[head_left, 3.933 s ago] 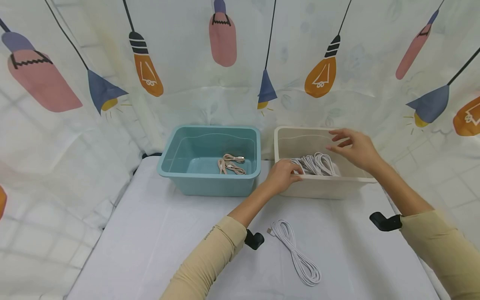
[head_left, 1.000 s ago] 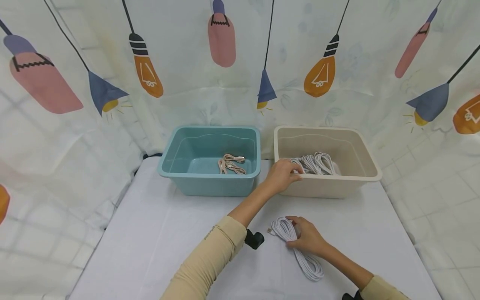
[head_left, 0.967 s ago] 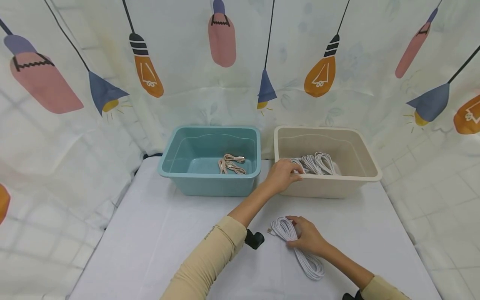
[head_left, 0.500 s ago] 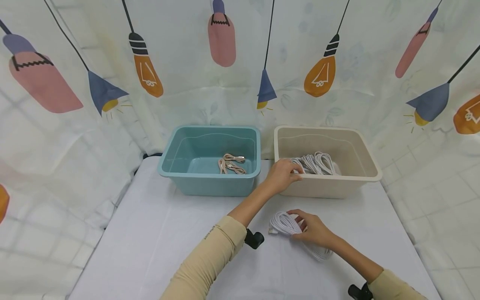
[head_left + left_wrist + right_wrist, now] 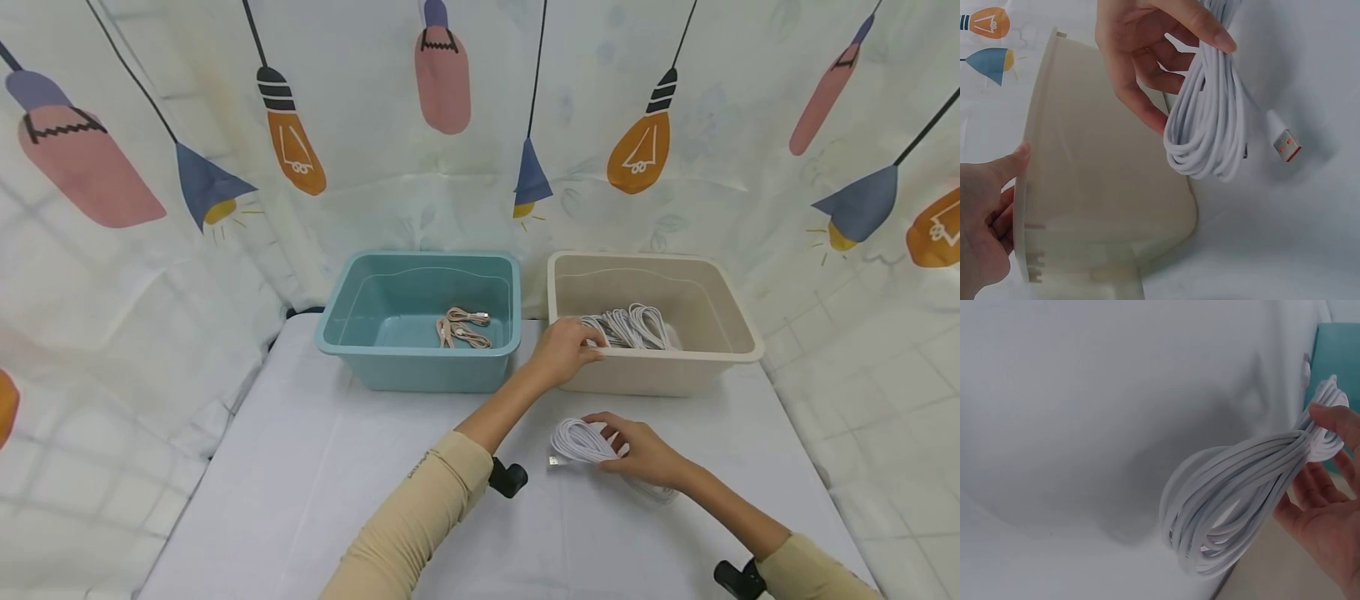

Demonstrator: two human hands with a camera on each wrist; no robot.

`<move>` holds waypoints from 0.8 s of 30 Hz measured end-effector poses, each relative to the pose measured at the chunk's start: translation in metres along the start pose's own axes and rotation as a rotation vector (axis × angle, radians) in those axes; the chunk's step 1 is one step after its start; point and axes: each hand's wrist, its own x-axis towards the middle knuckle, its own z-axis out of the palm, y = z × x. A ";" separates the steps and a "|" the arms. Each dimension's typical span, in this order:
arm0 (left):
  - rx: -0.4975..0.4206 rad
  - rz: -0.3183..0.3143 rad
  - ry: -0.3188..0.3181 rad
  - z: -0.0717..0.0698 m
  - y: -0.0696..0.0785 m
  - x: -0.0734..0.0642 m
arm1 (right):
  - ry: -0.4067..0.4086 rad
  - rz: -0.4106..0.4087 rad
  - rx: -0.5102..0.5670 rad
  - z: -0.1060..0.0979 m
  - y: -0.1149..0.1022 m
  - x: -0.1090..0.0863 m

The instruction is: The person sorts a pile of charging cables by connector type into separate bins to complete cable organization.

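Observation:
My right hand (image 5: 643, 454) holds a coiled white USB cable (image 5: 577, 440) over the table, pinched at its narrow middle between thumb and fingers. Loops fan out on both sides of the grip, as the right wrist view shows. The cable's USB plug (image 5: 1286, 145) sticks out loose with an orange-red tip. My left hand (image 5: 562, 350) grips the front rim of a beige plastic bin (image 5: 652, 381), thumb outside and fingers over the edge. Inside that bin lies a heap of white coiled cables (image 5: 637, 327), partly covered by the left hand.
Left of the beige bin stands a teal bin (image 5: 420, 371) holding several small tan cables (image 5: 467, 330). Both bins sit at the back of a white-covered table (image 5: 315, 500), before a curtain (image 5: 360, 150) printed with lamps.
My right hand came down from the beige bin to the white cable on the table, gripped it and lifted it slightly back and right. The left hand stays on the rim.

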 end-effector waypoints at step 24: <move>-0.010 -0.022 -0.016 -0.002 0.000 0.000 | -0.021 -0.034 -0.067 -0.045 -0.019 -0.014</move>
